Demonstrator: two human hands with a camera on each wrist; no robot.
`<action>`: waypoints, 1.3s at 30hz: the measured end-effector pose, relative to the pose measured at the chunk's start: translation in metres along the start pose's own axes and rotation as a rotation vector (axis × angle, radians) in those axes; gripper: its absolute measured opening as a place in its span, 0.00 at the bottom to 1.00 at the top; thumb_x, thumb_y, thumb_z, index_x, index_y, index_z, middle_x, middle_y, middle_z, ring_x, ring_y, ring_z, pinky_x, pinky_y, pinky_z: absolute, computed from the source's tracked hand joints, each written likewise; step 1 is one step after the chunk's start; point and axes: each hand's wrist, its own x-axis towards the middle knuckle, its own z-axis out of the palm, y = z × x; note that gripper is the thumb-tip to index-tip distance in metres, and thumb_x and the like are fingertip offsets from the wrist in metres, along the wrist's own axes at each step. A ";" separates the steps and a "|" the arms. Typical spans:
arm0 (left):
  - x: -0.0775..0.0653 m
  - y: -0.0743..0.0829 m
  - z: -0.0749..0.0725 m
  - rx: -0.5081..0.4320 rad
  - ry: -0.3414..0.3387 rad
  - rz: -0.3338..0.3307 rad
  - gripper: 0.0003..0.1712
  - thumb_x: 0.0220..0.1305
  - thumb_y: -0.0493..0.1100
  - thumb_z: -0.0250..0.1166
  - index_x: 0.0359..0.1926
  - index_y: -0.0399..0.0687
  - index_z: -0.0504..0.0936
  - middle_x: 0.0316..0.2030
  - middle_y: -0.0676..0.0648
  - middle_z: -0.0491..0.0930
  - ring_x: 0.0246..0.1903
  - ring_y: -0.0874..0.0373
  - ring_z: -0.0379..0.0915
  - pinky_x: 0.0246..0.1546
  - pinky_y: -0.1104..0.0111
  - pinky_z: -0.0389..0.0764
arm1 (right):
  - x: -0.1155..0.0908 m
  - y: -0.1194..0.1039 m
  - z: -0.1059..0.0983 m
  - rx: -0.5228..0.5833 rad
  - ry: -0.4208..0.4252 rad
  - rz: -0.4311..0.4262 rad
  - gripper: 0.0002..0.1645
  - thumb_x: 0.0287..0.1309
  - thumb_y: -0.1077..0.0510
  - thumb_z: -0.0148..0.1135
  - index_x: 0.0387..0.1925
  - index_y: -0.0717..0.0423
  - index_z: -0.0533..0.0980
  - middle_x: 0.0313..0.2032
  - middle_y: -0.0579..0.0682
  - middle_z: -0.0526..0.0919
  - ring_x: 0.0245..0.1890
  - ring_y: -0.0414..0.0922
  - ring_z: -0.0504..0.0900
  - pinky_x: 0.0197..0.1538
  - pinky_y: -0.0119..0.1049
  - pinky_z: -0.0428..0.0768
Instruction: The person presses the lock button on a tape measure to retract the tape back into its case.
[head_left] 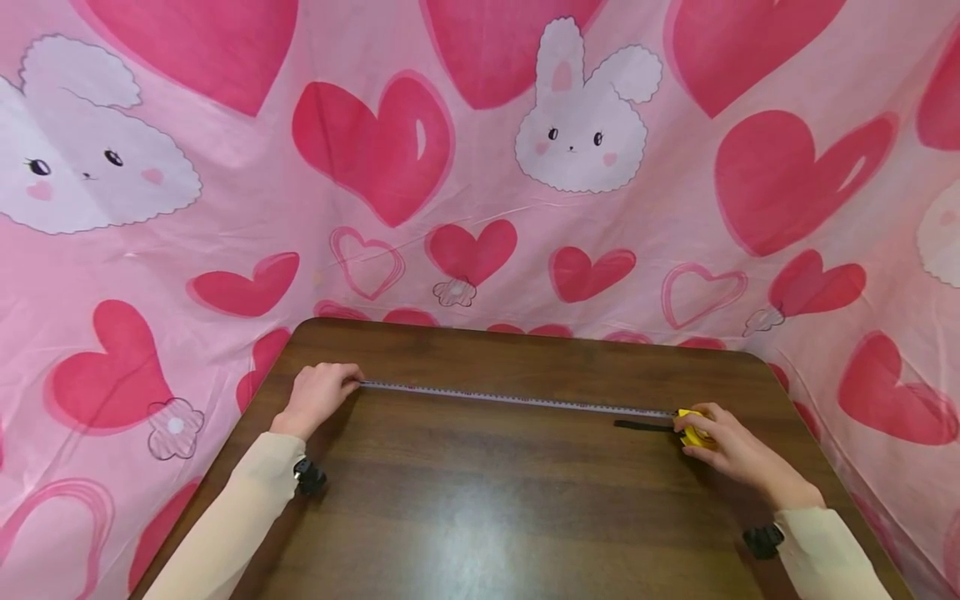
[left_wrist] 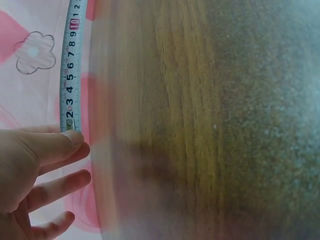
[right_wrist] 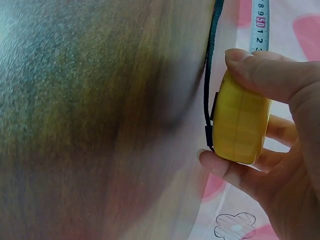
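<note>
A yellow tape measure [right_wrist: 241,120] is gripped in my right hand [head_left: 738,450], thumb near the mouth of the case and fingers round its other side. Its pale blade [head_left: 517,400] runs straight across the far part of the table to my left hand [head_left: 318,396]. There, thumb and forefinger pinch the blade's end, while the other fingers spread apart in the left wrist view. Numbers from 2 up past 10 show on the blade [left_wrist: 70,75] near that hand; around 50 shows by the case. A black wrist strap [right_wrist: 210,65] hangs from the case.
The brown wooden table [head_left: 480,492] has rounded far corners. Behind and beside it hangs a pink cloth [head_left: 480,183] printed with hearts and rabbits. A small black device [head_left: 309,476] sits at the left wrist and another black device [head_left: 763,542] at the right.
</note>
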 end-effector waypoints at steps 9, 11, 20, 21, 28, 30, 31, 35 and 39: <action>-0.001 -0.002 -0.001 0.035 0.000 0.036 0.05 0.61 0.37 0.76 0.39 0.48 0.93 0.37 0.44 0.91 0.37 0.43 0.86 0.41 0.46 0.82 | -0.003 -0.003 -0.001 0.026 -0.022 0.042 0.26 0.41 0.65 0.83 0.41 0.46 0.80 0.45 0.52 0.78 0.43 0.52 0.77 0.43 0.53 0.78; -0.001 -0.002 -0.001 0.037 -0.002 0.040 0.05 0.61 0.37 0.76 0.39 0.48 0.93 0.37 0.44 0.91 0.37 0.43 0.86 0.40 0.47 0.82 | -0.003 -0.002 0.001 0.024 -0.015 0.022 0.25 0.40 0.65 0.84 0.39 0.45 0.80 0.45 0.54 0.78 0.43 0.53 0.77 0.43 0.54 0.78; 0.001 -0.002 0.000 0.023 0.002 0.052 0.05 0.61 0.37 0.76 0.39 0.49 0.93 0.37 0.45 0.91 0.37 0.45 0.86 0.40 0.47 0.82 | 0.000 -0.003 0.003 0.020 0.027 0.002 0.30 0.35 0.67 0.85 0.41 0.47 0.79 0.47 0.58 0.78 0.46 0.57 0.78 0.45 0.54 0.77; 0.001 -0.002 0.000 0.019 0.002 0.052 0.06 0.61 0.37 0.76 0.40 0.48 0.93 0.38 0.45 0.91 0.37 0.45 0.86 0.40 0.47 0.83 | 0.001 -0.003 0.002 0.036 0.014 0.016 0.31 0.37 0.66 0.85 0.45 0.49 0.79 0.48 0.57 0.79 0.46 0.57 0.78 0.46 0.54 0.77; 0.003 0.000 -0.001 0.009 -0.013 0.033 0.06 0.62 0.37 0.76 0.41 0.48 0.93 0.39 0.44 0.90 0.37 0.44 0.85 0.42 0.46 0.83 | 0.004 -0.008 -0.009 0.208 -0.176 0.247 0.51 0.55 0.61 0.78 0.75 0.60 0.62 0.59 0.65 0.76 0.56 0.63 0.76 0.57 0.72 0.73; 0.003 0.000 -0.001 0.008 -0.017 0.029 0.06 0.62 0.37 0.76 0.41 0.48 0.93 0.39 0.44 0.90 0.37 0.44 0.85 0.42 0.46 0.84 | 0.004 -0.009 -0.010 0.211 -0.192 0.270 0.51 0.55 0.60 0.78 0.75 0.63 0.61 0.60 0.67 0.76 0.57 0.64 0.76 0.59 0.73 0.72; 0.003 0.000 -0.001 0.007 -0.018 0.028 0.06 0.62 0.37 0.76 0.41 0.48 0.93 0.39 0.44 0.90 0.37 0.44 0.85 0.42 0.46 0.84 | 0.004 -0.009 -0.010 0.208 -0.198 0.274 0.50 0.56 0.59 0.78 0.74 0.65 0.62 0.60 0.67 0.75 0.57 0.64 0.76 0.59 0.73 0.72; 0.002 0.001 0.001 -0.005 -0.021 0.025 0.07 0.62 0.37 0.76 0.41 0.48 0.92 0.39 0.43 0.90 0.37 0.45 0.85 0.42 0.46 0.84 | 0.005 -0.010 -0.010 0.180 -0.192 0.262 0.47 0.55 0.58 0.79 0.70 0.68 0.66 0.59 0.67 0.77 0.55 0.63 0.77 0.58 0.70 0.74; 0.001 0.003 0.002 -0.016 -0.029 0.020 0.07 0.62 0.38 0.75 0.43 0.47 0.92 0.39 0.43 0.90 0.37 0.45 0.85 0.44 0.46 0.84 | 0.005 -0.011 -0.010 0.165 -0.186 0.247 0.44 0.55 0.57 0.79 0.68 0.68 0.69 0.57 0.65 0.78 0.54 0.62 0.77 0.57 0.69 0.76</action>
